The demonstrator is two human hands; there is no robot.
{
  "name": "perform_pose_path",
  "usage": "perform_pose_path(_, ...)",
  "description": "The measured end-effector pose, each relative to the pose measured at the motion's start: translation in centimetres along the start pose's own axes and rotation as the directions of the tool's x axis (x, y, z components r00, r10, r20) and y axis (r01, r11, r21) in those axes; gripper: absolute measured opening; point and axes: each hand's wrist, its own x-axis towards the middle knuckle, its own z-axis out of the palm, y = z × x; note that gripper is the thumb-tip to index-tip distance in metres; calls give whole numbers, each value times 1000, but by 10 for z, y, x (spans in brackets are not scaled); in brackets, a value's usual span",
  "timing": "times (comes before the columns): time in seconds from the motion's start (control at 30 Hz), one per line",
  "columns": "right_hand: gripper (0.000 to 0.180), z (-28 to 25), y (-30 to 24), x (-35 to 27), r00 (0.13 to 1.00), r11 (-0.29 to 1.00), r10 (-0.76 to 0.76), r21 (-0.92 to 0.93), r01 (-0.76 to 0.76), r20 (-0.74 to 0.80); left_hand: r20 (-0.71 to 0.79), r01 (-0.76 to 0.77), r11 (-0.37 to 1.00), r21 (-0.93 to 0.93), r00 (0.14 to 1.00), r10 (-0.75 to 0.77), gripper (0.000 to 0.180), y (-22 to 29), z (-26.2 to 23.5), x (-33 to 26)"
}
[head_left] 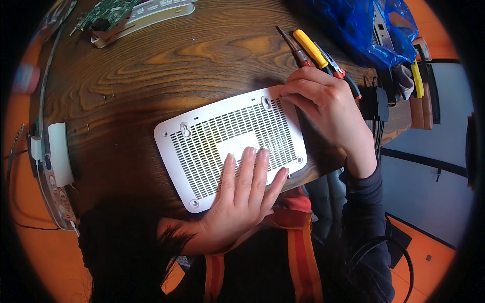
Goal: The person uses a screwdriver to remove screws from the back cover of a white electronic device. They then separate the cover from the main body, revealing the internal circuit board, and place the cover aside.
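Note:
A white plastic device casing, probably a router, lies with its slotted vent side up near the table's front edge. My left hand rests flat on its lower middle, fingers stretched over the grille and partly over a pale label. At the casing's far right corner, my right hand is closed in a pinch, fingertips touching the corner. Whatever sits between those fingertips is too small or hidden to make out. Round holes show at the other corners. Just beyond my right hand lies a red-handled screwdriver.
Next to it are a yellow-handled tool and red-and-black-handled pliers. A blue plastic bag fills the far right. Far left are a green circuit board and white casing. Small screws lie left, near a power strip.

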Motion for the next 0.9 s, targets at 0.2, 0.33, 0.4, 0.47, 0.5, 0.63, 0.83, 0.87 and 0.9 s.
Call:
perform_pose_path(0.2,19,0,1,-4,1000,999,20,26,-19,-22,-28,-6,1000,18,1000,6,71,-2,-3,1)
perform_pose_path(0.33,20,9,3,-7,993,995,84,68,-78,-78,2,-12,1000,-16,1000,12,62,-3,-5,2)
perform_pose_path(0.4,17,11,4,-8,990,993,101,75,-94,-97,-7,-20,1000,13,1000,20,57,-3,-5,2)
perform_pose_path(0.47,12,10,5,-10,991,995,91,58,-85,-101,-17,-19,1000,23,1000,19,54,-3,-4,2)
perform_pose_path(0.5,12,7,7,-12,976,991,137,24,-135,-169,-21,-16,1000,15,1000,16,53,-3,-4,2)
perform_pose_path(0.63,14,-10,17,-21,900,943,307,-31,-332,-308,-2,-34,998,58,999,34,52,-4,-3,2)
perform_pose_path(0.83,16,-21,33,-45,847,886,386,-110,-451,-365,44,-45,998,42,998,43,54,-5,-8,2)
perform_pose_path(0.87,16,-21,34,-49,842,884,392,-103,-457,-371,63,-50,998,46,997,47,56,-5,-9,2)
perform_pose_path(0.9,17,-22,35,-52,836,882,396,-96,-462,-379,70,-57,997,50,996,54,57,-5,-10,2)
